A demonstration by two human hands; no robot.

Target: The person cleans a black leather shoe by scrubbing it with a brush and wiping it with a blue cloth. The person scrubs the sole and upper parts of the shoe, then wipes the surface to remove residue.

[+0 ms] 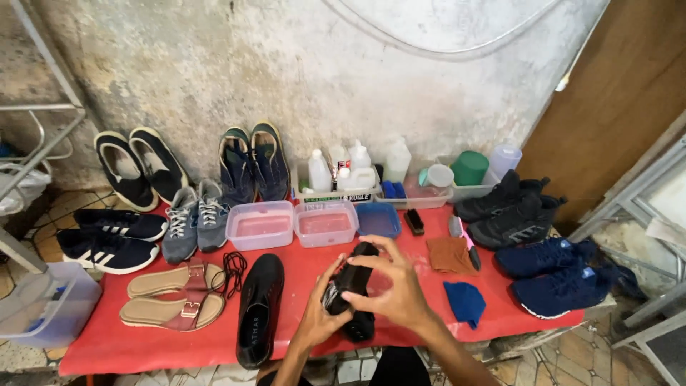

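1. Your left hand grips a black leather shoe from below and from its left side, fingers wrapped around it.
2. Your right hand is curled over the top of the same shoe, fingers spread across its upper; both hands hold it just above the near edge of the red worktop.
3. The matching black shoe lies flat on the worktop just left of your left hand, toe pointing away from you.
4. A coiled black lace rests beside that shoe, touching a pair of tan sandals.
5. Right of your hands lie a blue cloth and, farther back, a brown cloth.
6. Behind the held shoe stand two clear tubs of pinkish water and a smaller blue tub, with a brush just beside it.
7. White bottles sit in trays against the wall.
8. Navy trainers and black trainers fill the right end; grey trainers sit to the left.
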